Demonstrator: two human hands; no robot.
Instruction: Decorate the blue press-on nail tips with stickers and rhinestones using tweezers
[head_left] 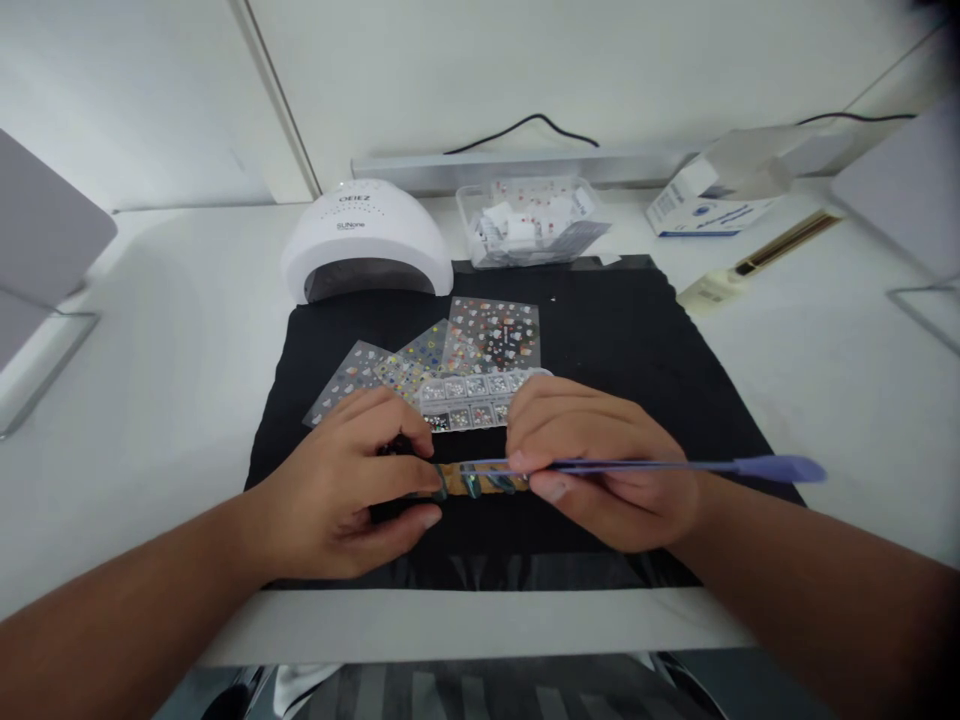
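Note:
A narrow yellow-brown strip [490, 485] lies across the black mat, with several dark green glossy false nails [470, 481] on it. My left hand [352, 480] is at the strip's left end, its fingers bent around and against that end. In my right hand [607, 465] is a pair of purple tweezers [645, 466], pinched between thumb and fingers. Their thin tips point left, over the nails. The strip's right end is partly hidden by my right fingers. Just behind the strip sits a clear compartment box [478, 388] of small rhinestones, its right part covered by my right hand.
Sticker sheets [495, 335] overlap on the black mat [622, 350]. A white nail lamp [367, 235] stands at the back left. Behind the mat is a clear plastic tub [532, 220] holding packets. An opened white carton [712, 195] and a gold-and-cream packet [750, 265] lie at right.

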